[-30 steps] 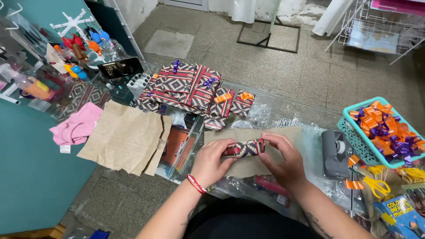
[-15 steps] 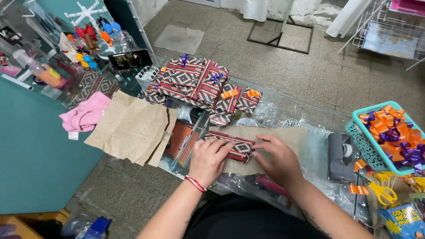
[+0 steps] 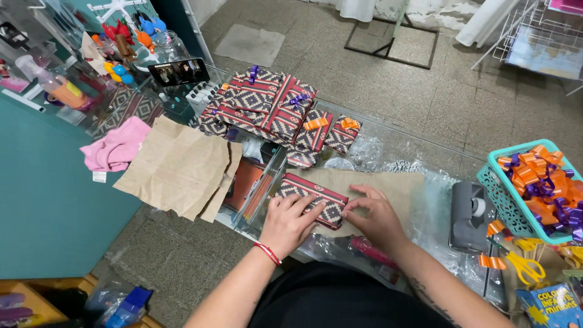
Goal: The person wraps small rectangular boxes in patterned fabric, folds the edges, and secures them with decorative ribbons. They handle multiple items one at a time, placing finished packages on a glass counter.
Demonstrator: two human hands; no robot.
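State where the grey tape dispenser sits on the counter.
In the head view the grey tape dispenser stands at the right of the glass counter, just left of the teal basket of bows, beyond the right hand.

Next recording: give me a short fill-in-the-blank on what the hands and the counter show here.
1. Both hands, left hand and right hand, press on a small box wrapped in red patterned paper, which lies on a sheet of ____ paper.
2. The teal plastic basket holds orange and ____ ribbon bows.
3. A red string bracelet circles the ____ wrist.
4. The yellow-handled scissors lie on the person's ____ side.

Missing words: brown; purple; left; right
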